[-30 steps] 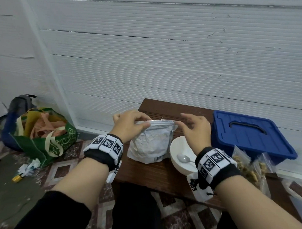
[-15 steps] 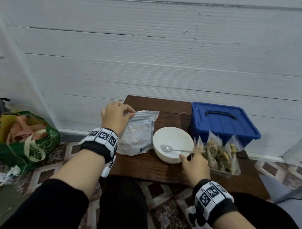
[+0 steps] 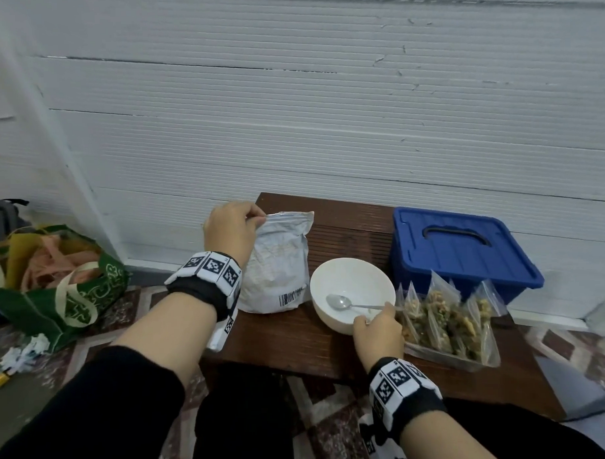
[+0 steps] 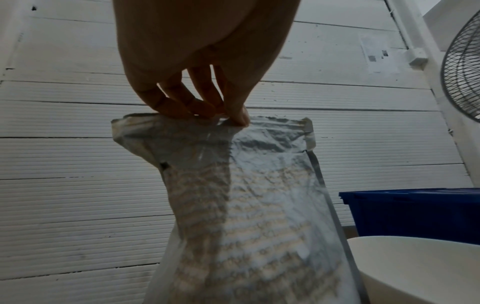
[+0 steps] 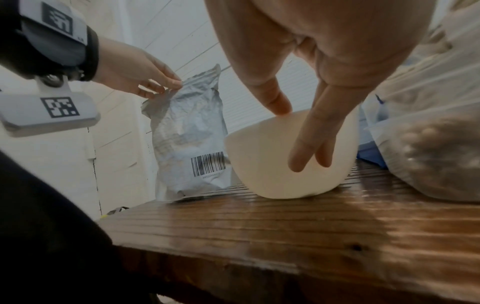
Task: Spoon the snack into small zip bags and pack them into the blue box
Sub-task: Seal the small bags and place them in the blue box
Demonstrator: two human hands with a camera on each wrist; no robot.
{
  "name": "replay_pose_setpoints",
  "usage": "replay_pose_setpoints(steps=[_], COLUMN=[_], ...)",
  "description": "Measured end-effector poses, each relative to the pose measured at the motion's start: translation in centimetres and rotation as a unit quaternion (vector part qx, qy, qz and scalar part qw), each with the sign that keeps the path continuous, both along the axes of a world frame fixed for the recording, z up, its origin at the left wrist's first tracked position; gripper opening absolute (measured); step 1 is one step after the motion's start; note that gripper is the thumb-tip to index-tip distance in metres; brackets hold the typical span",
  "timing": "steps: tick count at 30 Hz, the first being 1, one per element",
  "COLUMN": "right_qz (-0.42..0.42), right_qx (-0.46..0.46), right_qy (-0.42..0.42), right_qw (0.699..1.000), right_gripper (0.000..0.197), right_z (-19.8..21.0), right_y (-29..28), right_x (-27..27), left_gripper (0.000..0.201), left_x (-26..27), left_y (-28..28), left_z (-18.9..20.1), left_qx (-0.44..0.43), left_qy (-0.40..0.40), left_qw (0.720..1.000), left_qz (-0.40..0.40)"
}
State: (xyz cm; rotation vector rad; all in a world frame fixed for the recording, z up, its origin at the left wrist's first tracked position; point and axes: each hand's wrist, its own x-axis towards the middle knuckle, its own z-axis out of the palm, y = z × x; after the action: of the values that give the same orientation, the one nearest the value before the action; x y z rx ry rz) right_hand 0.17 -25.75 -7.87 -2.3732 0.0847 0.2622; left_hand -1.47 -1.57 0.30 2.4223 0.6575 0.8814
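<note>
Head view: left hand pinches the top of the upright foil pouch. Right hand, fingers straight, touches the white bowl at 5 o'clock; the blue box stands closed at the bowl's 2 o'clock.

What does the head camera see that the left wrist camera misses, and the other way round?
Only the head view shows the spoon lying in the bowl, the filled zip bags, the right hand at the bowl's rim and a green tote on the floor. Only the left wrist view shows a fan. Both show the left hand pinching the top of the silver pouch, the white bowl and the blue box.
</note>
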Motion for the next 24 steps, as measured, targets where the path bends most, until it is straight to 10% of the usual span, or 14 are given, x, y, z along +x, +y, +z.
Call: replay_pose_setpoints(steps=[24], right_qz=[0.210], right_qx=[0.025], right_qy=[0.009], right_qw=[0.977], right_gripper=[0.057], right_z=[-0.5], right_y=[8.3], right_x=[6.7], left_gripper=[0.010], left_x=[13.4], left_y=[6.0], left_z=[0.1], left_qx=[-0.091], left_qy=[0.035], left_qw=[0.991], left_qz=[-0.090])
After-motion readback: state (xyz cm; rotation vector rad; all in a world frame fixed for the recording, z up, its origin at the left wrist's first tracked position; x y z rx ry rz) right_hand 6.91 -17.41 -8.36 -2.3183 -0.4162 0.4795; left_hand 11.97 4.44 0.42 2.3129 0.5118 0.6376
